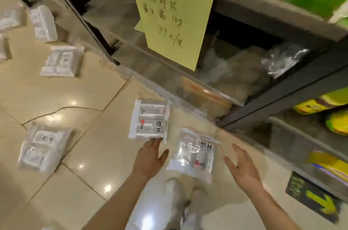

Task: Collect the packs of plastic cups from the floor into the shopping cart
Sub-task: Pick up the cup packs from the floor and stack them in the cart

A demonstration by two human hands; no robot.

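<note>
Left hand [150,156]: fingers straight, tips touching the pack [149,121] nearest the shelf [263,98].
Right hand [243,169]: released, beside a second pack [194,158].
Left: both, plus four packs farther from the shelf; cart unseen.

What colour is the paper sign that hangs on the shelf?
Pale yellow, with dark handwriting. The paper sign shows clearly in the head view.
</note>
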